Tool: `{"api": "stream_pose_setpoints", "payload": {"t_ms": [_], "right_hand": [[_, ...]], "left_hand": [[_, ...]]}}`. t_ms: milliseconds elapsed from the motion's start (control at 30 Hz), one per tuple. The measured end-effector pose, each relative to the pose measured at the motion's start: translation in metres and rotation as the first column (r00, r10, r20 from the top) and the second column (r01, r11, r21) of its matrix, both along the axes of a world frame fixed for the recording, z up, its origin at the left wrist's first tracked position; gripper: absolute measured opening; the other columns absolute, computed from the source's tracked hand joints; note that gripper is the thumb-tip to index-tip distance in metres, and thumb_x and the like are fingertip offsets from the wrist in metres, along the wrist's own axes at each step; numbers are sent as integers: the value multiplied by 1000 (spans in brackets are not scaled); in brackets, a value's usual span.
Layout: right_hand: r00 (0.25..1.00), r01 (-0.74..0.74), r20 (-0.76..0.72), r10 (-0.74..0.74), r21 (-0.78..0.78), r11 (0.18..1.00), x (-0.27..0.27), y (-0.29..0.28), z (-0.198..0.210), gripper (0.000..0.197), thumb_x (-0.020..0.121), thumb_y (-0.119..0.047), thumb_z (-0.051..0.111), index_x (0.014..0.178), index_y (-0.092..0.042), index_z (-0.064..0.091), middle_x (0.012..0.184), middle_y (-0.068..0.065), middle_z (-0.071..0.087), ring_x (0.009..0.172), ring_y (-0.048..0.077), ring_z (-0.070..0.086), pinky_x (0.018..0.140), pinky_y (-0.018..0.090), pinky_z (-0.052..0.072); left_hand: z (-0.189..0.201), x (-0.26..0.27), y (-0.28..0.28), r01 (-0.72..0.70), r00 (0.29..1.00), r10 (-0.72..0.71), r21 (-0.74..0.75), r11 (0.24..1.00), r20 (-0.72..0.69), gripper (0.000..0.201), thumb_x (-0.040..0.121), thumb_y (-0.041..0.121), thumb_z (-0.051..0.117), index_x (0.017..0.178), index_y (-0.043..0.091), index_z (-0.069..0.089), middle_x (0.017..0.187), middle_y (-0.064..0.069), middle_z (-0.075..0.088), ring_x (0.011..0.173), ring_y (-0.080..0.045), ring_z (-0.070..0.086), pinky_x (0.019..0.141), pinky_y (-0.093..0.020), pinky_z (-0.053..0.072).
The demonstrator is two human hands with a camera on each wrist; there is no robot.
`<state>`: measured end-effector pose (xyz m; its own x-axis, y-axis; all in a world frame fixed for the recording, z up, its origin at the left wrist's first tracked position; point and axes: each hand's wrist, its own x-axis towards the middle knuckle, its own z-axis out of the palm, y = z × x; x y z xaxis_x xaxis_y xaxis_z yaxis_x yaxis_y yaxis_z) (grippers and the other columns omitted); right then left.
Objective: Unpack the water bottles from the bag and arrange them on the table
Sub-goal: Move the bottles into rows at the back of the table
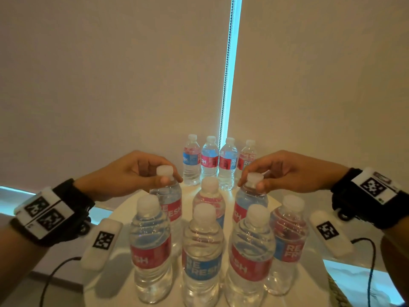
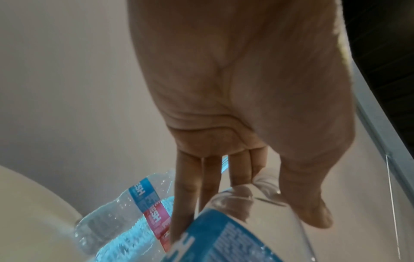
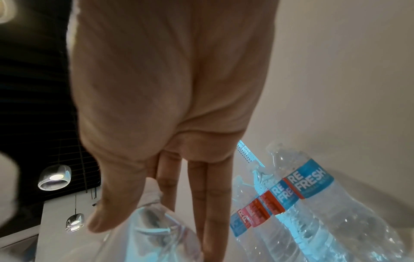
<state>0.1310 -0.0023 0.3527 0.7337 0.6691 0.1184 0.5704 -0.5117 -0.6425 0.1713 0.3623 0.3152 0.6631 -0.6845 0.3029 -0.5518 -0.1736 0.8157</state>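
Note:
Several clear water bottles with red and blue labels stand upright on a round white table (image 1: 115,280). My left hand (image 1: 171,179) pinches the neck just under the white cap of the middle row's left bottle (image 1: 171,211). My right hand (image 1: 251,185) pinches the cap of that row's right bottle (image 1: 250,200). In the left wrist view the left hand (image 2: 248,228) has its fingers and thumb around the bottle top (image 2: 224,239). The right wrist view shows the right hand (image 3: 154,235) likewise on its bottle (image 3: 143,221). No bag is in view.
A back row of bottles (image 1: 210,160) stands by the wall, under a blind's bead chain (image 1: 225,85). One bottle (image 1: 209,196) stands between the two held ones, and a front row (image 1: 202,258) crowds the near edge. Black cables (image 1: 371,273) hang from both wrists.

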Motion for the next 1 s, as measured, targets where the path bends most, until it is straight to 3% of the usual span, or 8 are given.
{"api": "stream_pose_setpoints", "payload": {"t_ms": [167, 300, 400, 533, 667, 833, 933, 1000], "right_hand": [[990, 117, 71, -119, 21, 993, 22, 2, 18, 38, 87, -29, 66, 123, -14, 69, 121, 7, 74, 106, 26, 74, 90, 46, 61], [969, 199, 138, -202, 36, 979, 51, 15, 27, 42, 83, -40, 68, 117, -17, 71, 112, -2, 76, 100, 24, 75, 86, 47, 62], [947, 246, 208, -246, 25, 969, 74, 29, 29, 29, 92, -30, 68, 113, -10, 70, 111, 0, 75, 97, 28, 75, 83, 43, 63], [919, 294, 273, -284, 6, 956, 101, 45, 24, 24, 96, -24, 65, 109, -5, 69, 109, 8, 73, 91, 31, 75, 79, 43, 64], [900, 331, 306, -310, -17, 943, 121, 58, 13, 21, 96, -26, 65, 104, -6, 69, 107, 11, 71, 79, 18, 73, 73, 42, 65], [860, 367, 398, -321, -45, 929, 136, 69, 1, 30, 95, -28, 66, 111, -3, 69, 111, 9, 72, 66, 0, 63, 68, 19, 58], [859, 365, 404, -315, -52, 929, 143, 73, -4, 28, 95, -29, 66, 108, -4, 70, 108, 9, 72, 72, 5, 61, 77, 30, 57], [858, 358, 414, -303, -61, 932, 147, 76, -6, 28, 95, -27, 66, 108, -3, 70, 106, 10, 73, 75, 9, 61, 73, 24, 55]], "left_hand": [[19, 18, -5, -147, 988, 147, -8, 989, 45, 55, 68, 63, 77, 104, 22, 77, 109, -8, 77, 98, -24, 74, 73, -34, 62], [25, 46, -18, -277, 959, 278, -18, 961, 50, 27, 83, 40, 74, 101, 21, 76, 100, -2, 78, 94, -20, 75, 69, -27, 60], [24, 68, -30, -351, 935, 352, -30, 936, 49, 18, 87, 34, 73, 99, 21, 75, 95, 1, 79, 88, -15, 75, 63, -21, 57], [22, 95, -43, -391, 919, 393, -38, 919, 34, 24, 86, 33, 75, 103, 16, 75, 97, -4, 78, 86, -17, 76, 64, -26, 59], [15, 115, -54, -419, 906, 419, -15, 908, 59, 26, 85, 32, 78, 104, 13, 75, 99, -6, 77, 87, -21, 76, 69, -34, 63], [3, 129, -61, -424, 903, 424, -9, 906, 68, 25, 85, 31, 78, 103, 14, 76, 99, -6, 76, 89, -22, 75, 73, -36, 64], [-1, 133, -64, -426, 903, 426, -26, 905, 58, 22, 85, 30, 78, 102, 15, 76, 98, -7, 76, 87, -22, 76, 71, -35, 64], [-4, 136, -66, -423, 903, 424, -29, 905, 60, 22, 85, 31, 78, 101, 16, 77, 98, -7, 76, 87, -23, 76, 72, -37, 65]]}}
